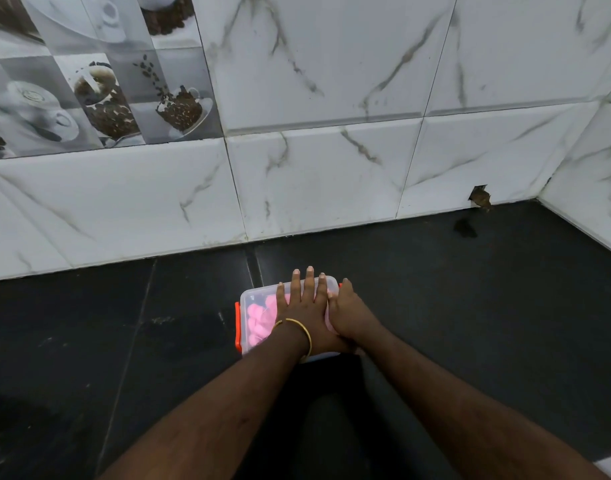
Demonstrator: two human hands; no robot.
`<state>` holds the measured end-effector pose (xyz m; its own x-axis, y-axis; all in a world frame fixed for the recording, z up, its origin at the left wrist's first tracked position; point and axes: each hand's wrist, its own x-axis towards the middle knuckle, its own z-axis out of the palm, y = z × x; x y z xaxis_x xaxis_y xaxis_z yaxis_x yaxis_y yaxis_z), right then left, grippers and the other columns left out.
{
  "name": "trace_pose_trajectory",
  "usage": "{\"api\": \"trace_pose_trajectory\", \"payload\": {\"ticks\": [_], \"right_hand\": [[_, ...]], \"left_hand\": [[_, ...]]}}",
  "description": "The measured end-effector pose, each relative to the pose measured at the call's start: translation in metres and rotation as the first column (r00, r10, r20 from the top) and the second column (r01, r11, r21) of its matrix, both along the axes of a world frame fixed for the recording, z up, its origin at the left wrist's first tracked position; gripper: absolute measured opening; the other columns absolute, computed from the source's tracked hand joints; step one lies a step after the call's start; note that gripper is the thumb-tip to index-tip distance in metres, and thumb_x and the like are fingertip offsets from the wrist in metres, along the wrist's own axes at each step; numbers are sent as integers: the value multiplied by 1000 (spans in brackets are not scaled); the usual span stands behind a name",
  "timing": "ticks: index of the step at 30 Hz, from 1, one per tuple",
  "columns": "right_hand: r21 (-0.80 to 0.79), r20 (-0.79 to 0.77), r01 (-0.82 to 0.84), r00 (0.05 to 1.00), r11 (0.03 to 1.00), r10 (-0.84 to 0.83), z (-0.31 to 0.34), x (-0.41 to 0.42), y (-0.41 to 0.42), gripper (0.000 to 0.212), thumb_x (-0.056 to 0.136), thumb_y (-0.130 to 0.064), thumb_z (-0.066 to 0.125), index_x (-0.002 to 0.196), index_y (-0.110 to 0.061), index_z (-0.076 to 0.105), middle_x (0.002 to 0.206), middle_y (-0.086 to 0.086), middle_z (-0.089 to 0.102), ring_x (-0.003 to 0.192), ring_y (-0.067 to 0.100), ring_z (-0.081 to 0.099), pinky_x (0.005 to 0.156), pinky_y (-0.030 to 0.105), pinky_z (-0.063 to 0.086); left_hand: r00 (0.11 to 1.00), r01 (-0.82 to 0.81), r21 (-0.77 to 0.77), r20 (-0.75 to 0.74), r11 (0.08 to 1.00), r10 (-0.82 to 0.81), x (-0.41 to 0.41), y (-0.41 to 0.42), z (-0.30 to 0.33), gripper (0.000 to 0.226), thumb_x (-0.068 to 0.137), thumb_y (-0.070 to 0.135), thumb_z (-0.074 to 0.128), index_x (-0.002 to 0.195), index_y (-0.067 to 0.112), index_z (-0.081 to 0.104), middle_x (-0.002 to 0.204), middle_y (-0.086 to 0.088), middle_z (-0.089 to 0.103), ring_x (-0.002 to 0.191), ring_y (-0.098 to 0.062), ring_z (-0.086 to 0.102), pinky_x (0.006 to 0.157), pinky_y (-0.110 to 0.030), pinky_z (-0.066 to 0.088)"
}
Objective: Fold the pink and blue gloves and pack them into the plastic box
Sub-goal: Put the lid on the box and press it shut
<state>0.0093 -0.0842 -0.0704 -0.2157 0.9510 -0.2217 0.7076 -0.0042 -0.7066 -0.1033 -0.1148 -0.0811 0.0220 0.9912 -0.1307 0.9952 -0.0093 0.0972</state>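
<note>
On the left of the plastic box [249,299] an orange clip [237,327] runs down its side wall. The box sits on the black counter [124,323], near its middle and a little in front of the white marble-tiled wall [331,168]. Its clear lid is on, and the pink glove [257,322] shows through it, lying inside toward the left; no blue glove can be made out.

The left hand [298,306] lies flat, palm down on the lid, fingers straight and spread, tips reaching the far edge. It grips nothing, only presses. A gold bangle [302,332] circles its wrist, and the forearm stretches back toward the near left.

The right hand [347,315] rests on the box's right side, touching the left hand, fingers curled down over the edge. Whether they clasp a clip there cannot be told. Its forearm runs back to the near right.
</note>
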Motion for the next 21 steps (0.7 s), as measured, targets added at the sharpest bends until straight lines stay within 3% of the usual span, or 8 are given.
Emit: {"api": "trace_pose_trajectory", "payload": {"ticks": [2,4,6,7,9,11,14,21], "right_hand": [[-91,-171,36,984,995,-51,9,3,-8,61,102,-29,40,152,-3,17,151,19,39,136,29,41,107,35,34],[-177,-364,141,910,974,-197,10,7,-10,63,99,-28,50,151,-5,23,153,14,37,137,25,40,109,32,34],[-213,-452,270,825,939,-340,7,14,-19,65,94,-29,58,149,-9,31,146,11,46,129,23,48,105,31,39],[-201,-436,326,815,924,-382,4,19,-23,63,91,-31,61,146,-11,36,139,9,53,122,22,53,104,34,43],[-139,-390,377,829,916,-400,-2,26,-32,54,88,-32,64,137,-17,48,123,3,62,109,18,60,98,41,50],[-77,-373,376,848,923,-376,-4,29,-36,34,87,-29,63,121,-24,58,107,-4,66,97,11,63,87,39,57],[30,-341,354,883,935,-324,-4,25,-38,15,88,-23,62,102,-29,64,93,-12,66,90,8,64,80,37,59],[196,-281,312,926,930,-251,0,7,-13,15,89,-19,61,102,-16,69,89,-4,65,84,14,62,78,35,55]], "left_hand": [[998,6,-32,70,999,-4,-2,-13,19,145,44,97,42,153,19,-12,159,-6,-26,145,-29,-28,117,-57,-11],[936,-4,-80,350,997,32,-10,-17,35,139,51,88,57,155,18,-1,161,-7,-20,146,-27,-24,119,-52,-5],[691,-184,29,715,983,108,-27,-29,46,103,69,61,74,152,23,26,163,-4,6,150,-22,-9,121,-46,7],[618,-338,157,780,928,93,-37,-38,47,82,74,51,76,144,26,42,158,-1,26,150,-21,6,120,-44,15],[640,-624,386,752,680,161,-58,-60,40,52,74,41,75,123,26,63,137,2,56,135,-22,40,112,-42,32],[492,-802,295,819,519,296,-72,-78,30,42,72,34,78,112,24,68,120,0,65,115,-24,57,103,-42,43],[277,-823,27,891,568,359,-75,-89,12,38,72,17,82,108,15,72,102,-4,72,86,-17,66,87,-42,56],[340,-815,94,876,572,341,-92,-60,4,32,69,8,82,101,10,77,93,-4,77,78,-13,69,83,-33,57]]}}
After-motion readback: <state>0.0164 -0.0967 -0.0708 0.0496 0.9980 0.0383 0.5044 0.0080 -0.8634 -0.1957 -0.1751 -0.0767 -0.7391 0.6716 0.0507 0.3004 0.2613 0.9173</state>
